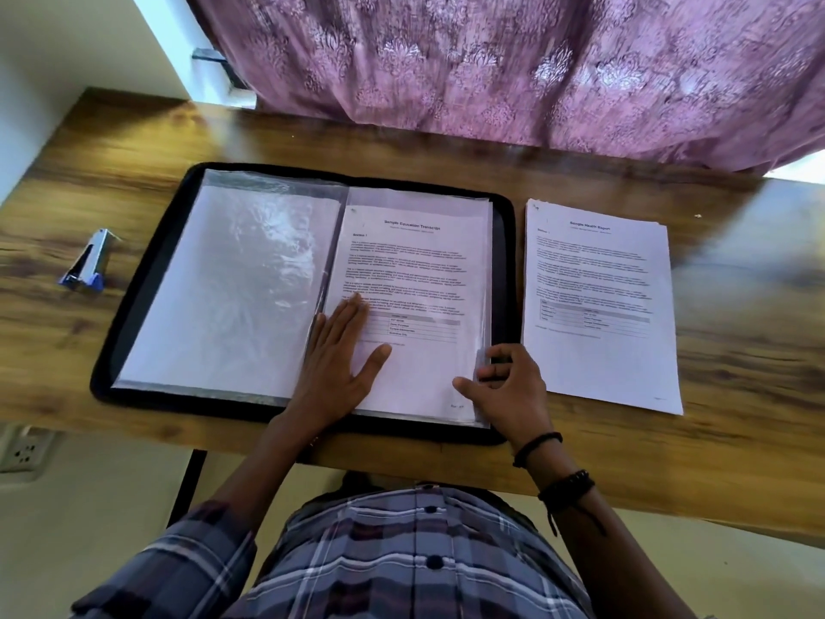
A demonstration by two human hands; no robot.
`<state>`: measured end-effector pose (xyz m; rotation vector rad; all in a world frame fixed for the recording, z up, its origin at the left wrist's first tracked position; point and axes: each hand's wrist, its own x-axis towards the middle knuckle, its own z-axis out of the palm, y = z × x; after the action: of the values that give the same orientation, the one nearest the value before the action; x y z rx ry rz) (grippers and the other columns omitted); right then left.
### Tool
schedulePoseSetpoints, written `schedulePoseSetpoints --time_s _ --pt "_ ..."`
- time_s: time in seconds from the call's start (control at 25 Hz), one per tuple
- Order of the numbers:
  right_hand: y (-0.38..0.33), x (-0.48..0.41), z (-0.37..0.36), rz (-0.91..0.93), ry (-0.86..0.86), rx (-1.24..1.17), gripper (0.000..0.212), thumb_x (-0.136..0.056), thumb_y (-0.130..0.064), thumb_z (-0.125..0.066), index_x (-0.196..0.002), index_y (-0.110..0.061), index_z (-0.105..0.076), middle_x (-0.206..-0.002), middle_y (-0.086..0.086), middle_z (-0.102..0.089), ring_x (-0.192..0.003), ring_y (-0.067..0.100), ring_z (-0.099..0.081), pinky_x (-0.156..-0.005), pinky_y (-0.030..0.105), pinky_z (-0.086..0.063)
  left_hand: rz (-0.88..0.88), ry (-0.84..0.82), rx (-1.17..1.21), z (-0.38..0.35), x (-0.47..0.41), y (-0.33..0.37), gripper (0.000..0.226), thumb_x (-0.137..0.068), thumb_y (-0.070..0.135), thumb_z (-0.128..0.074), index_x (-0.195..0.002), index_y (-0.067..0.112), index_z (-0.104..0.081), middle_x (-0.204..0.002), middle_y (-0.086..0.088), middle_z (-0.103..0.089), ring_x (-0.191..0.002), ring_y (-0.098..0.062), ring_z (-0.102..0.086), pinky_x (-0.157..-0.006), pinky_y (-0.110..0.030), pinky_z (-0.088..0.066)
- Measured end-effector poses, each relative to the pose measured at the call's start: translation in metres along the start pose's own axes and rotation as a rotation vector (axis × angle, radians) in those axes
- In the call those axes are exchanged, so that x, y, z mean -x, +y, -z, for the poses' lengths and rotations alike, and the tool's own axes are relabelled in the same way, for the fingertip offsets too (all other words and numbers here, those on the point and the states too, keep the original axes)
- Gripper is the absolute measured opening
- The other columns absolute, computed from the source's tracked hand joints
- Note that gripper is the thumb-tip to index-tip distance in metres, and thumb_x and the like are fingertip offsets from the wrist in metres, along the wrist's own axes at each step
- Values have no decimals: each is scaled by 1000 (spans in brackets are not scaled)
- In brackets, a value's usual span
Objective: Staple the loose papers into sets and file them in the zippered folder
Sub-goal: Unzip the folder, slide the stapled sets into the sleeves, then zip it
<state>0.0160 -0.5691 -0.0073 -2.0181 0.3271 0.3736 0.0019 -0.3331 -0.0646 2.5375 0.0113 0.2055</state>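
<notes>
From the head cam you're looking straight down at a wooden surface with a black zippered folder lying open flat in the middle of it. The left half is a clear plastic sleeve with plain white sheets behind it, pretty glary. The right half has a printed set headed "Sample Education Transcript" sitting in a sleeve. The left hand is pressed flat on the lower left of that page, fingers spread and released, not gripping anything. The right hand is at the lower right corner of the folder, fingers curled and pinching the edge of the plastic sleeves there. Just beside the folder on the right, apart from it, is a stack of papers with "Sample Health Report" on top, lying flat. Way off on the left side is a blue and silver stapler, well clear of the folder. Nothing sits between the hands and the pages. A purple patterned curtain hangs down over the far edge, there's a white wall at the left, and a wall socket shows below the surface.
</notes>
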Motion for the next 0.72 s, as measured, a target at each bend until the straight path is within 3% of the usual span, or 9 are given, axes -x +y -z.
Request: schedulePoseSetpoints --time_s 0.12,0.2,0.36,0.52,0.72 --pt "4 2 -7 -10 -43 48 35 -76 -17 -81 -101 -17 -56 -75 0 -69 -70 17 -68 -75 41 -59 19 2 42 0 -2 0 72 -91 56 -39 -149 13 -37 -158 1 -28 -147 -11 -21 -122 -38 -11" --pt "7 5 -13 1 -32 106 33 -79 -20 -78 -102 -18 -55 -79 -2 -67 -75 15 -66 -77 37 -57 24 -2 67 0 -3 -1 71 -91 56 -39 -148 14 -38 -158 2 -29 -147 -11 -22 -122 -42 -14" --pt "6 5 -12 63 46 240 36 -81 -31 -75 -103 -19 -49 -94 -1 -56 -83 13 -55 -67 19 -43 7 17 64 -1 -2 -4 69 -91 53 -42 -146 13 -41 -156 -1 -32 -146 -14 -25 -120 -47 -19" --pt "5 3 -12 39 52 249 39 -81 -33 -75 -103 -19 -46 -96 0 -56 -85 15 -56 -75 27 -47 -22 17 -54 -5 1 -2 72 -91 54 -43 -148 10 -38 -158 -2 -30 -148 -14 -22 -122 -36 -10" --pt "6 -2 -9 28 49 280 33 -81 -31 -75 -101 -18 -53 -100 1 -53 -84 13 -53 -79 29 -48 -28 10 -135 -5 3 -2 71 -92 54 -42 -149 11 -36 -159 -2 -28 -148 -13 -19 -122 -37 -9"
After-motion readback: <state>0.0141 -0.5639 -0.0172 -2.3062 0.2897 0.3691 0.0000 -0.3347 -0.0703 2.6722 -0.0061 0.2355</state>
